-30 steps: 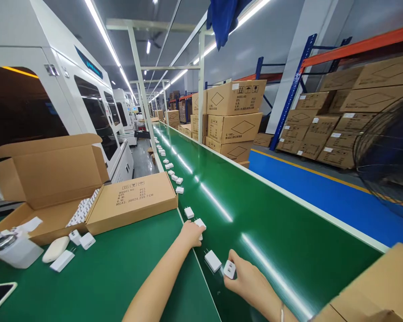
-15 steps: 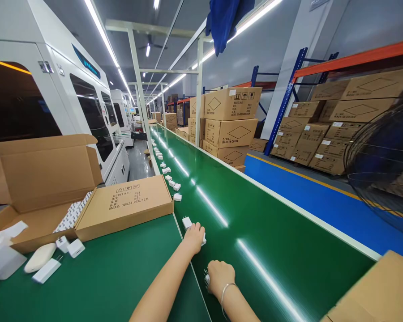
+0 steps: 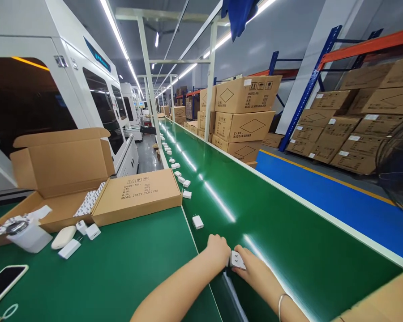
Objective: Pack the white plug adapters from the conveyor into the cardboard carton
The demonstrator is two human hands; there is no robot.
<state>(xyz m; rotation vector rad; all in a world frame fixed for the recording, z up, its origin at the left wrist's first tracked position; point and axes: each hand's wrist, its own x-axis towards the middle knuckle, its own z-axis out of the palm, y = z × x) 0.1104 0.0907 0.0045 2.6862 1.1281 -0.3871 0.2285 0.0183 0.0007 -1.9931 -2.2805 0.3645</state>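
My right hand (image 3: 251, 267) is closed on a white plug-in charger (image 3: 237, 260), its prong face turned up toward me. Beside it, my left hand (image 3: 218, 251) is closed, knuckles up; a white sliver at its fingertips looks like another charger, mostly hidden. Both hands are close together over the near part of the green conveyor belt (image 3: 272, 214). Farther up the belt's left side lies a single white charger (image 3: 198, 222), prongs pointing away. Beyond it, several more chargers (image 3: 187, 194) form a line along the edge.
An open carton (image 3: 72, 165) and a closed carton (image 3: 137, 197) are on the green worktop at left. Near them are loose chargers (image 3: 69, 248), a white container (image 3: 32, 237) and a phone (image 3: 5, 286). A pale strip (image 3: 233, 295) runs below my hands. Another carton (image 3: 383, 299) occupies the right corner.
My left hand has drawn back from the chargers, and one beneath it has left the belt. My right hand has moved rightward and turned, showing its charger. The view has shifted.
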